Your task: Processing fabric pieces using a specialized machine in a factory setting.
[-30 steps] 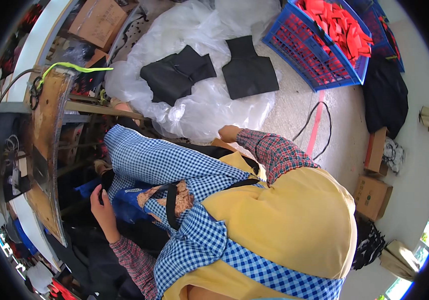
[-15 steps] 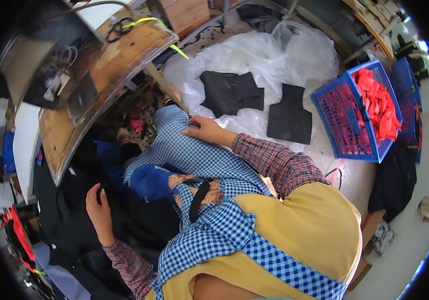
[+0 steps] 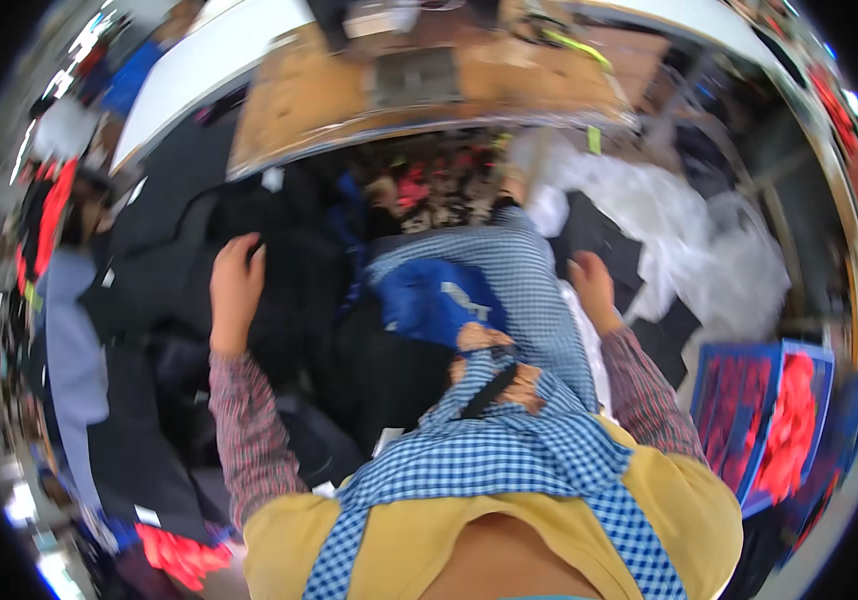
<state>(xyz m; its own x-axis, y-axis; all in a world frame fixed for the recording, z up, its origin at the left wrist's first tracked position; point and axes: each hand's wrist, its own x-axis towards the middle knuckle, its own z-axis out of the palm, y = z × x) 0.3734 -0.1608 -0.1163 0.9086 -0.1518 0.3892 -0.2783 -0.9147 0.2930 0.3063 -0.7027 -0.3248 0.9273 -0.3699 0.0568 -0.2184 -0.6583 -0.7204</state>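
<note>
My left hand (image 3: pixel 237 295) hangs over a heap of black fabric (image 3: pixel 294 250), thumb apart from its loosely bent fingers. No held object shows in it. Beside my right knee is my right hand (image 3: pixel 595 292), blurred, its fingers loosely bent and nothing seen between them. It is nearest to a black cut fabric piece (image 3: pixel 604 245) lying on white plastic sheeting (image 3: pixel 694 205). A second dark piece (image 3: pixel 667 335) lies just beyond my right wrist. Blue cloth (image 3: pixel 439 300) rests on my lap, over the checked apron (image 3: pixel 539 300).
Ahead stands a worn wooden table (image 3: pixel 319 85) with a dark plate (image 3: pixel 414 77) set in its top. To the right, a blue plastic crate (image 3: pixel 739 400) holds bright red fabric pieces (image 3: pixel 791 425). Red cloth (image 3: pixel 184 555) lies at lower left.
The view has swung left, so the table now lies straight ahead and the crate lower right. My right hand has come off my leg to beside the knee; my left hand's fingers are closer together.
</note>
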